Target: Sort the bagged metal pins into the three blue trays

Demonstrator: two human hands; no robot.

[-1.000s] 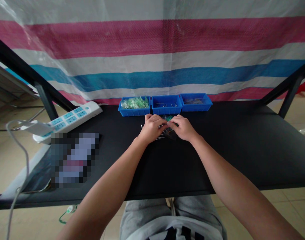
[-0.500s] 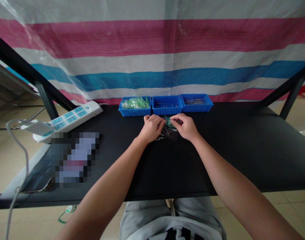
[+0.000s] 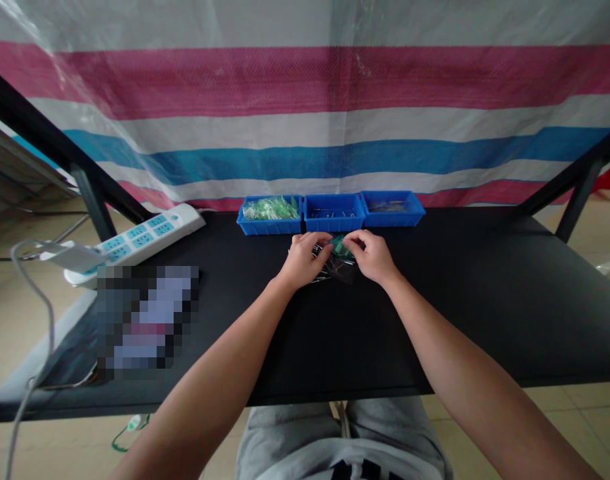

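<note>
My left hand (image 3: 303, 259) and my right hand (image 3: 371, 256) meet over the black table (image 3: 485, 293), just in front of three blue bins. Both have their fingers curled onto a small clear plastic bag (image 3: 339, 261) with a green label that lies between them. Thin metal pins (image 3: 319, 276) poke out beside the bag under my left hand. The left blue bin (image 3: 269, 213) holds green-tinted packets, the middle blue bin (image 3: 334, 212) holds a few thin parts, and the right blue bin (image 3: 393, 207) looks nearly bare.
A white power strip (image 3: 135, 239) with blue sockets lies at the table's left rear, with a grey cable (image 3: 32, 313) looping off the left edge. A blurred-out patch (image 3: 145, 320) sits near it. A striped tarp (image 3: 305, 100) hangs behind the table.
Both hands stayed on the bag and shifted slightly; my right thumb and fingers now pinch its upper edge. The view tilted down a little.
</note>
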